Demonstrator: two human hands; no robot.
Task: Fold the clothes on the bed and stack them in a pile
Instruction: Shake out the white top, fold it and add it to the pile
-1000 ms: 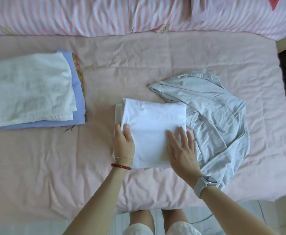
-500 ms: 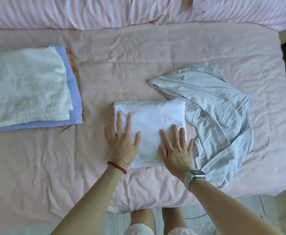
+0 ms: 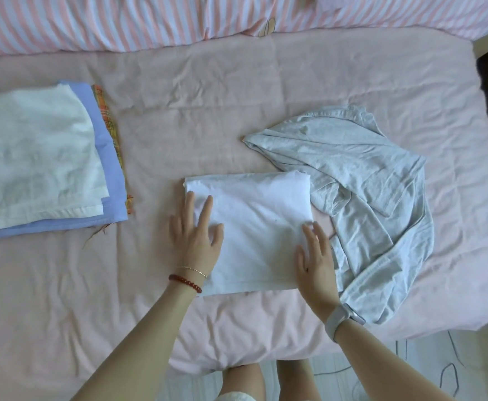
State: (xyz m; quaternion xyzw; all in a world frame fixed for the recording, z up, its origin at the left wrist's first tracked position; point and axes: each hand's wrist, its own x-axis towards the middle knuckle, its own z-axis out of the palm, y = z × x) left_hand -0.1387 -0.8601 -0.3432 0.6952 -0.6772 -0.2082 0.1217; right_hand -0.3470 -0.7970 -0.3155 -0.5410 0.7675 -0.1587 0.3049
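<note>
Pink sheet of the bed [image 3: 237, 111] is filling most of my view, with a striped quilt [image 3: 150, 21] lying along the far edge. I am seeing the folded white garment [image 3: 254, 224] lying flat near the bed's near edge, at centre. The left hand [image 3: 196, 241] is resting flat on its left side, fingers straight and slightly spread, gripping nothing. The right hand [image 3: 315, 261] is lying flat at its right edge, fingers straight and together, also gripping nothing.

Versus half a second ago: the right hand has slid from on top of the white garment out to its right border; the left hand is staying in place on the left part. One second ago the left fingers were still curled over the fold's edge; now both palms are flat.

The unfolded grey garment [image 3: 367, 204] is lying crumpled just beside the white one, touching its right edge. The pile [image 3: 40, 157] is sitting well apart at left: a white piece on top, blue beneath, a plaid edge showing.
</note>
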